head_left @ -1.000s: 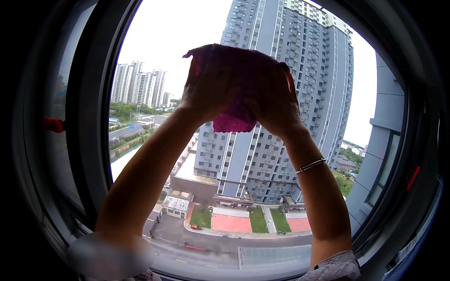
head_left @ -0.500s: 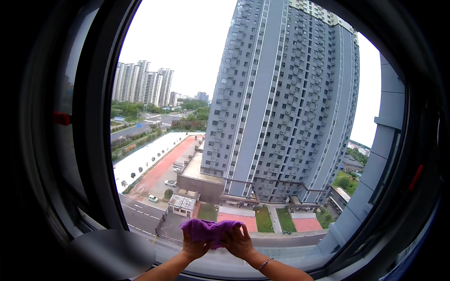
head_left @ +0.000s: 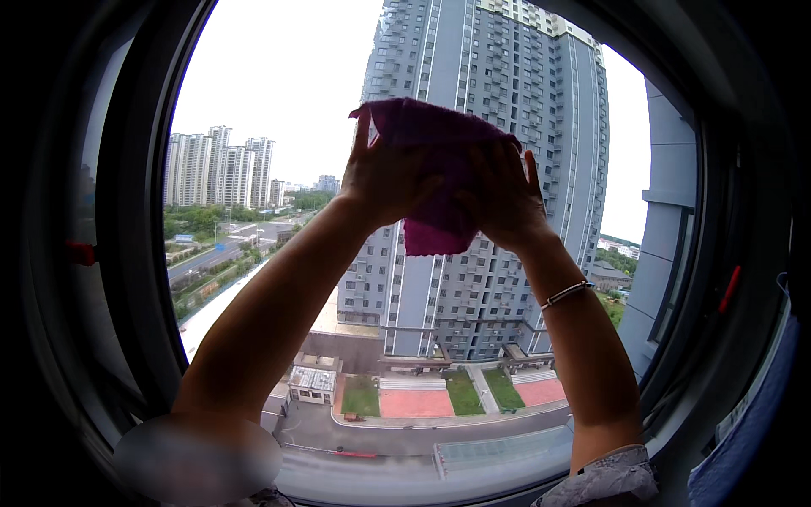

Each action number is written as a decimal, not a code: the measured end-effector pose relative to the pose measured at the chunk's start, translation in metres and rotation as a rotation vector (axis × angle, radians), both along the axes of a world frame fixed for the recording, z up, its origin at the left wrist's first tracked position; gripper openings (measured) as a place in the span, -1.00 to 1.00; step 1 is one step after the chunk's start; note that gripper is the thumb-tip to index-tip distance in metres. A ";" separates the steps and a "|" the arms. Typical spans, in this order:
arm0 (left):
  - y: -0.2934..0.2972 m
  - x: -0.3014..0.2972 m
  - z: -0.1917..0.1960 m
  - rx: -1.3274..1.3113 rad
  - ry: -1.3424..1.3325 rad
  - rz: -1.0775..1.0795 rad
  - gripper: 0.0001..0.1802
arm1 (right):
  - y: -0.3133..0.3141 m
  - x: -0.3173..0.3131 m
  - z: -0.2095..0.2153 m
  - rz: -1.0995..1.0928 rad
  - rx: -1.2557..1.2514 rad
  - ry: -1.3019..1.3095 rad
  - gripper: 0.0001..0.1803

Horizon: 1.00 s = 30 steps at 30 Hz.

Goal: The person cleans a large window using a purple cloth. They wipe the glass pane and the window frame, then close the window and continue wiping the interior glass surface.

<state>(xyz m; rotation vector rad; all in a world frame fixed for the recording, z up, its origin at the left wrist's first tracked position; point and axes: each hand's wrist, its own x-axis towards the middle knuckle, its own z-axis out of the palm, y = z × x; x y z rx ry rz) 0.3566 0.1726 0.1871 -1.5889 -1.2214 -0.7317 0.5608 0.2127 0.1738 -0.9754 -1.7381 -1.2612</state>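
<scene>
A purple cloth (head_left: 439, 230) is spread out between my two hands, high in front of the window, and looks pressed to the glass. My left hand (head_left: 380, 182) has hold of its left side, with the thumb and some fingers hidden in shadow. On the right side, my right hand (head_left: 507, 198) lies over the cloth with its fingers pointing up and one finger off its edge. One corner of the cloth hangs down between my wrists. Both arms are raised, and a thin bracelet (head_left: 566, 293) circles my right wrist.
The dark window frame (head_left: 152, 194) curves around the glass. Red fittings show on the left frame (head_left: 82, 253) and the right frame (head_left: 731, 287). Bluish fabric (head_left: 739, 422) hangs at the lower right. Outside, far below, are a tall grey building (head_left: 541, 279) and a road (head_left: 389, 441).
Both hands have gone up from the lower part of the window to its upper middle, taking the purple cloth along. The cloth, bunched before, is now spread wider.
</scene>
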 end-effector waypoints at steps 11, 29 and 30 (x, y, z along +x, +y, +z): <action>0.030 0.009 -0.088 0.129 0.000 -0.297 -0.44 | 0.017 0.007 -0.083 0.135 -0.007 0.039 -0.23; -0.002 0.051 -0.428 -0.369 -0.056 -0.318 -0.47 | 0.008 0.076 -0.448 0.066 -0.231 0.014 -0.20; 0.006 0.061 -0.398 -0.249 0.014 -0.297 -0.48 | 0.026 0.091 -0.425 0.134 -0.160 0.022 -0.11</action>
